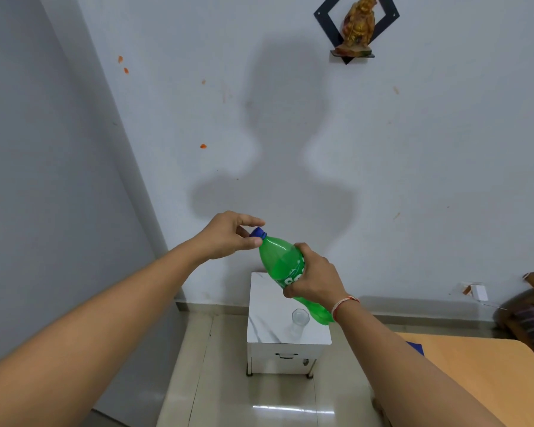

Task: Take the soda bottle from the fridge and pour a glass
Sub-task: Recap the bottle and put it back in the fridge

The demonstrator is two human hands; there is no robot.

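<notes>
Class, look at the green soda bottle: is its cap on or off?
On. The blue cap sits on the green soda bottle; the left hand pinches it, the right hand holds the body.

You are viewing a green plastic soda bottle (pixel 285 266), partly filled, tilting with its blue cap (pixel 258 233) pointing up and to the left. The cap is sitting on the neck. Below it, a clear glass (pixel 299 322) is standing upright on the white stand's top (pixel 269 318).
</notes>
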